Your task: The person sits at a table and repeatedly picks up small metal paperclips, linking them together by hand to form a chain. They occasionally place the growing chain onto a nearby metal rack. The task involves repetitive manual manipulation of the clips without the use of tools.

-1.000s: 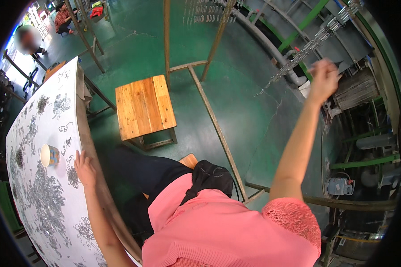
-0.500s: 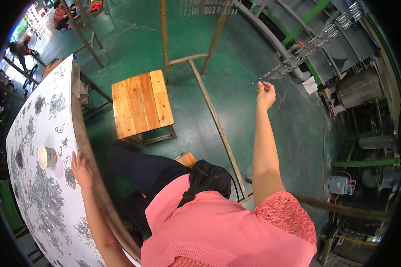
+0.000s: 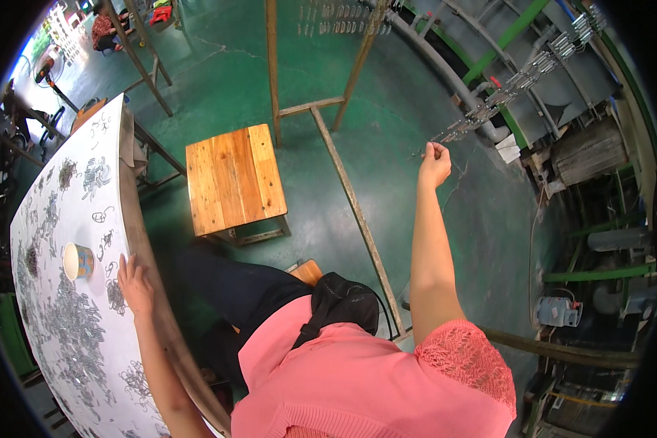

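My left hand [image 3: 135,286] rests at the edge of a white-covered table [image 3: 108,196], fingers apart and holding nothing. Near its fingertips lies a small heap of dark wire pieces [image 3: 115,294]; a paper cup [image 3: 78,261] stands a little to the left. Farther out, my right hand [image 3: 436,166] is raised on an outstretched arm, thumb and fingers pinched together. A small thin metal piece [image 3: 417,154] sticks out from the pinch, too small to make out fully. Just beyond that hand ends a long row of hanging metal pieces [image 3: 482,113].
A wooden stool [image 3: 237,179] stands between the table and a wooden frame [image 3: 350,204]. More metal pieces [image 3: 336,18] hang at the far side. Pipes and machinery [image 3: 598,150] line the right, with a grey gas cylinder [image 3: 558,312]. Someone crouches [image 3: 108,31] far left.
My right hand has come slightly closer, and the small metal piece shows less beyond its fingers. My left hand stays at the table edge. The view has shifted slightly.
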Demonstrator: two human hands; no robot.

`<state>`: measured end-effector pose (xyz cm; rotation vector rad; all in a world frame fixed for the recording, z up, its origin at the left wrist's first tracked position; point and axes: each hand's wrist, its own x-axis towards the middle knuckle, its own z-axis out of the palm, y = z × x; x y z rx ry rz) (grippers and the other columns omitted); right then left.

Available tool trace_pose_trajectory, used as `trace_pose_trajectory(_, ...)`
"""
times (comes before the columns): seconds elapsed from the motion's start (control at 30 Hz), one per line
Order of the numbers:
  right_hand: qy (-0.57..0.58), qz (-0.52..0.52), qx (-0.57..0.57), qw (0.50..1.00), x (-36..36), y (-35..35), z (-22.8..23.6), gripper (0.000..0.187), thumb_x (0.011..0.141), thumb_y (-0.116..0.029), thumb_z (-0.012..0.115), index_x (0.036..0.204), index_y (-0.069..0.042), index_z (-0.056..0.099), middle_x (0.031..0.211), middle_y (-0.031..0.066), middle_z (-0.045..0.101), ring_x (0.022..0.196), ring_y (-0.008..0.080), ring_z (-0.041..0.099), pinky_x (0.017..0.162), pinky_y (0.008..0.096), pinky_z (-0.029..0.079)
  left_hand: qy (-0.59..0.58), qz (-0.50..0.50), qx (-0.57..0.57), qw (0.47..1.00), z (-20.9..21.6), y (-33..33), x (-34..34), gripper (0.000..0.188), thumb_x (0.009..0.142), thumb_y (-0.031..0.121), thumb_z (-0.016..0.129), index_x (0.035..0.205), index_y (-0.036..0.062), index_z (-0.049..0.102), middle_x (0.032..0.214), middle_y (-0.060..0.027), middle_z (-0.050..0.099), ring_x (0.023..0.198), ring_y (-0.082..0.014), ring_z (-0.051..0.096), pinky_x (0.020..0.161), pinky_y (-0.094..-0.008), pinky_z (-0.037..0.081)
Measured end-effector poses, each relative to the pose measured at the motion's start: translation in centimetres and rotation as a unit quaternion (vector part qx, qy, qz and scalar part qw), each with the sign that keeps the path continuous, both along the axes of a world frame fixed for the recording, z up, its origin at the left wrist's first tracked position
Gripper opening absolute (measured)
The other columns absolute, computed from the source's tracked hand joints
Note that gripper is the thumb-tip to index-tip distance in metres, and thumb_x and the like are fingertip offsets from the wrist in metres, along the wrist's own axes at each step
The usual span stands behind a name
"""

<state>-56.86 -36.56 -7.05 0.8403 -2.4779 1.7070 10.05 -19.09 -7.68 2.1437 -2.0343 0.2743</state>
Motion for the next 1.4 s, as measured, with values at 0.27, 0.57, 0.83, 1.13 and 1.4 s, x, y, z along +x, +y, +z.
trace_pose_trajectory(0.27,-0.009,0.041,-0.046,0.998,-0.4,2.2,-0.6,0.016,0.083,-0.018,0.070,0.088,-0.003,0.066,0.075,0.0031,0.067,0.063,0.0102,0.063,0.062,0.0267,0.048,0.006,0.000,-0.002,1.000,0.1,0.2,0.2,0.019,0.076,-0.006,0.053,0.088,0.0041,0.064,0.133,-0.0105,0.049,0.136,-0.0326,0.032,0.108,-0.0479,0.028)
trace_pose_trajectory(0.57,0.020,0.084,-0.058,0.995,1.0,6.6,1.0,0.016,0.085,-0.016,0.070,0.087,-0.001,0.065,0.074,0.0024,0.065,0.066,0.0084,0.059,0.064,0.0238,0.047,0.018,-0.011,-0.024,0.999,-0.2,0.0,-0.1,0.017,0.077,-0.005,0.054,0.086,0.0047,0.064,0.130,-0.0079,0.052,0.134,-0.0315,0.034,0.106,-0.0450,0.030)
trace_pose_trajectory(0.83,0.005,0.293,-0.062,0.954,12.6,8.1,5.0,0.014,0.086,-0.015,0.069,0.089,-0.002,0.065,0.080,0.0020,0.064,0.074,0.0089,0.057,0.068,0.0234,0.047,0.117,0.014,-0.106,0.987,-0.7,2.0,1.0,0.016,0.080,-0.001,0.055,0.091,0.0042,0.066,0.118,-0.0114,0.060,0.123,-0.0340,0.047,0.102,-0.0450,0.036)
trace_pose_trajectory(1.13,-0.063,0.581,-0.100,0.806,27.9,10.4,9.8,0.011,0.093,-0.012,0.059,0.094,-0.001,0.060,0.089,0.0048,0.060,0.080,0.0111,0.056,0.070,0.0250,0.048,0.335,0.021,-0.240,0.911,5.2,11.0,-8.9,0.020,0.081,0.004,0.061,0.101,0.0057,0.063,0.113,-0.0103,0.061,0.106,-0.0301,0.057,0.091,-0.0393,0.044)
trace_pose_trajectory(1.4,-0.124,0.757,-0.068,0.638,44.5,12.8,10.4,0.005,0.092,-0.006,0.060,0.094,-0.002,0.057,0.094,0.0066,0.060,0.077,0.0121,0.057,0.069,0.0253,0.048,0.378,0.336,-0.269,0.820,6.9,21.0,-2.0,0.023,0.088,0.014,0.060,0.110,0.0079,0.064,0.090,-0.0108,0.065,0.084,-0.0259,0.062,0.079,-0.0369,0.048)
